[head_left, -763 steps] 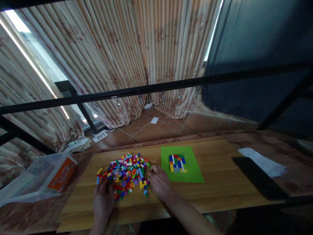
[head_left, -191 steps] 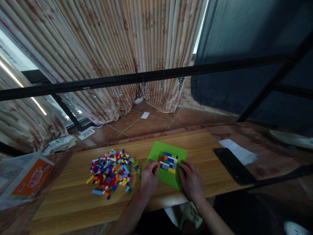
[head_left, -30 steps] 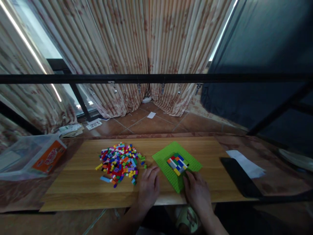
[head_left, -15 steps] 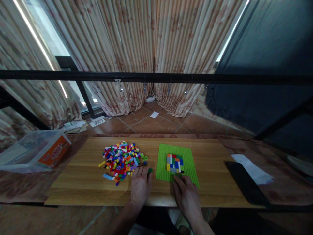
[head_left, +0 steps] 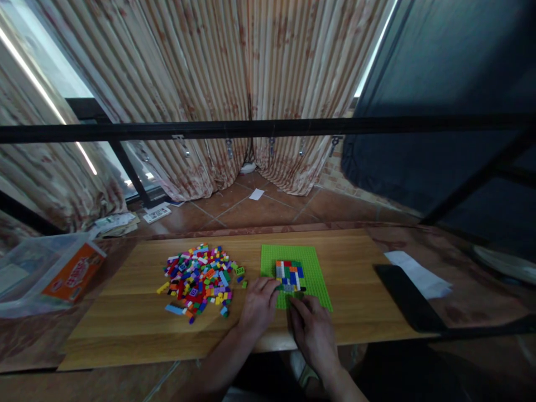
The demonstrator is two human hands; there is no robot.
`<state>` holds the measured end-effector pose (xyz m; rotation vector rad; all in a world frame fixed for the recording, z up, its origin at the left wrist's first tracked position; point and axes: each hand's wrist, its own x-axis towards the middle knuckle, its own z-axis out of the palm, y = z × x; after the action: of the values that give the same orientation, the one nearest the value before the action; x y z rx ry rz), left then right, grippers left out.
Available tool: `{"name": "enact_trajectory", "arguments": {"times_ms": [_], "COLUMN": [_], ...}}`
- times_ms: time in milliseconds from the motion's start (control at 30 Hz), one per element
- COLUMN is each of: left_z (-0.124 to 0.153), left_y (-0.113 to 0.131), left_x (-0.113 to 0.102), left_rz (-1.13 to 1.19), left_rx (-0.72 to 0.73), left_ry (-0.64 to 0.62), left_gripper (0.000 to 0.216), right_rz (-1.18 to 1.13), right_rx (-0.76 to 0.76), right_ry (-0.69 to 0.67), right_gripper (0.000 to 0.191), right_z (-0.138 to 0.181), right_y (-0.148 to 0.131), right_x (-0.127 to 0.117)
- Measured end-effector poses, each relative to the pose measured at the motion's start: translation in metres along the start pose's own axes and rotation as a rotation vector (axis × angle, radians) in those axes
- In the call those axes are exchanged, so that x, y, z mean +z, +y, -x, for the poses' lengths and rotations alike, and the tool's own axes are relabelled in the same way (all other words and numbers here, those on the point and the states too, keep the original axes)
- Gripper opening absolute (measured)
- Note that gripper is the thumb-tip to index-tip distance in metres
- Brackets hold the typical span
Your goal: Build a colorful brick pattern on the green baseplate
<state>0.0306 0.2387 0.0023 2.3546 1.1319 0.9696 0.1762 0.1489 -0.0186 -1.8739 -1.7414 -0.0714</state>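
Observation:
A green studded baseplate [head_left: 316, 273] lies on the wooden table, bearing a flat block of many-coloured toy bricks [head_left: 290, 274]. My left hand [head_left: 260, 307] is at the plate's near left edge, its fingers closed on a small dark green brick [head_left: 278, 287] beside the block's near left corner. Just in front of the block's near side, my right hand [head_left: 313, 324] is over the plate's near edge with its fingers pinched. Something small and dark shows at those fingertips, too blurred to name. To the left spreads a heap of loose toy bricks [head_left: 199, 279].
The wooden table [head_left: 138, 312] carries a black flat object [head_left: 408, 296] at its right end, beside white paper [head_left: 421, 273]. A clear plastic box [head_left: 25, 268] with an orange label stands off the left end. A black rail [head_left: 209, 128] crosses before the curtains.
My left hand has moved right with the green brick, from beside the heap to the baseplate. My right hand stays near the plate's front edge. The view has shifted slightly.

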Motion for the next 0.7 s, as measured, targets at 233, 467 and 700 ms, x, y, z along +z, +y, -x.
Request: {"name": "enact_trajectory", "arguments": {"times_ms": [233,467,700], "left_z": [-0.027,-0.020,-0.013], "left_y": [-0.001,0.001,0.010], "left_x": [0.017,0.021,0.019], "left_rz": [0.019,-0.067,-0.222], "left_rx": [0.073,0.096,0.093], "left_ry": [-0.051,0.015,0.014], "left_gripper": [0.020,0.016,0.018], "right_rz": [-0.003,-0.008,-0.080], "right_rx": [0.010,0.028,0.036], "right_ry": [-0.021,-0.026,0.031], "right_gripper": [0.027,0.027,0.029], "right_z": [0.000,-0.001,0.000], "right_y": [0.000,-0.001,0.004], "right_x": [-0.002,-0.001,0.001]}}
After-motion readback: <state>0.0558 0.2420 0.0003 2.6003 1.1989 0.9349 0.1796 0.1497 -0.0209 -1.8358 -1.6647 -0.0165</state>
